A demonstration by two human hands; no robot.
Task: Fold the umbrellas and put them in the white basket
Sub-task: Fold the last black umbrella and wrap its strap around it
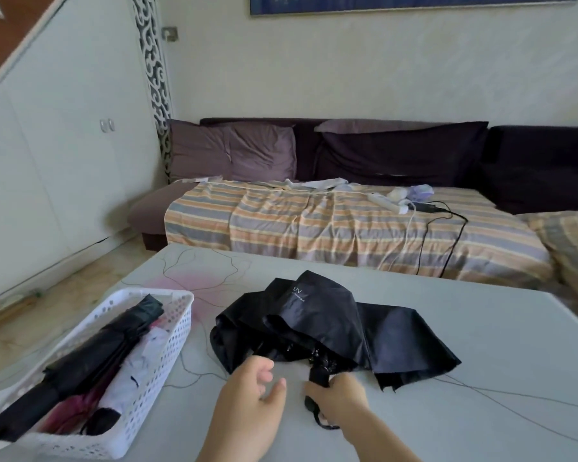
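A black umbrella [331, 325] with "UV" printed on it lies collapsed but loose on the grey table [481, 328], its canopy spread in folds. My right hand [339, 396] grips its black handle at the near end. My left hand [254, 391] hovers just beside the canopy's near edge, fingers loosely curled, holding nothing. The white perforated basket [177, 331] stands at the table's left. Inside it lie a folded black umbrella [90, 358], a white one [137, 371] and a dark pink one [80, 406].
A sofa [397, 151] with a striped blanket [331, 228] runs along the table's far side. A power strip [386, 202] with cables lies on the blanket. White cupboard doors [54, 161] stand to the left, beyond a strip of floor.
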